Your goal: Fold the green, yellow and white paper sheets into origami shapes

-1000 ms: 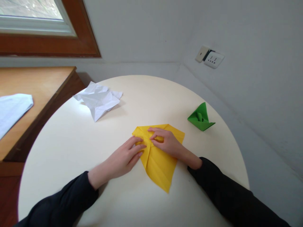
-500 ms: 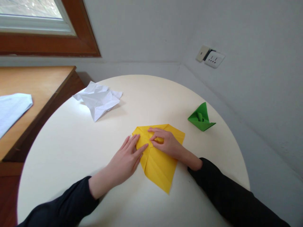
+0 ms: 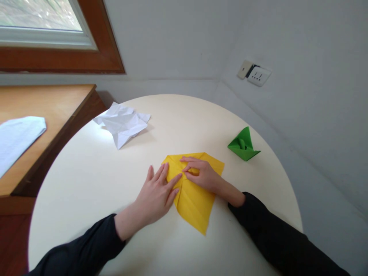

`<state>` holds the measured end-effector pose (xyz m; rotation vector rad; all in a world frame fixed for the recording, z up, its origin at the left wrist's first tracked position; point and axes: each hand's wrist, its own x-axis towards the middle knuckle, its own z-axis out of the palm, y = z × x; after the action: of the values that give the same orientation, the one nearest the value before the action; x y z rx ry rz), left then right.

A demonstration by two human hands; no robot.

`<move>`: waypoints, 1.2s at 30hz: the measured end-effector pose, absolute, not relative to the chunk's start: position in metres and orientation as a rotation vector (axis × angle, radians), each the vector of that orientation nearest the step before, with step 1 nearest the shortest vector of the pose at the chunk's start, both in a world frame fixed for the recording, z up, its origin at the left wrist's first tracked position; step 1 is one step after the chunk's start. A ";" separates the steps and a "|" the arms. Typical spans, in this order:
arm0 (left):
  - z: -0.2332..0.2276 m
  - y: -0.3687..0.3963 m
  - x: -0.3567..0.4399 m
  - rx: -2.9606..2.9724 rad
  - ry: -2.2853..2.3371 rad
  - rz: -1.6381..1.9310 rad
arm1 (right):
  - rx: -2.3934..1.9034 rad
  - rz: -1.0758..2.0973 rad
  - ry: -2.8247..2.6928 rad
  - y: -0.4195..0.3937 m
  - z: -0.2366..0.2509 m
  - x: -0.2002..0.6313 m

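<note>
A folded yellow paper lies flat on the round cream table, its point toward me. My left hand rests flat with fingers spread, its fingertips pressing the paper's left upper edge. My right hand lies on the paper's upper middle, thumb and forefinger pinching a small fold there. Part of the yellow sheet is hidden under both hands.
A crumpled white paper lies at the table's far left. A green folded paper figure stands at the right. A wooden desk with a white sheet adjoins on the left. Walls close in behind and right, with a socket.
My left hand has slid a little left and back along the paper's edge, its fingers spreading. The right hand stays on the fold. The view has shifted slightly.
</note>
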<state>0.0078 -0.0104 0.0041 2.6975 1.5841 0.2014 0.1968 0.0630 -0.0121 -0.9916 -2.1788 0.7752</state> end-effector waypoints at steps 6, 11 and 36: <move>0.011 -0.011 0.014 2.667 1.643 0.222 | -0.937 0.802 -2.330 0.064 -0.003 0.204; 0.013 -0.013 0.013 2.670 1.640 0.304 | -0.902 0.789 -2.460 0.060 0.002 0.208; 0.001 -0.015 0.013 2.589 1.422 0.555 | -0.796 1.017 -2.465 0.061 -0.002 0.214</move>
<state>0.0127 -0.0154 0.0010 2.5885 1.4223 0.5545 0.2144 0.0608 -0.0020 -0.7962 -2.4648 1.0171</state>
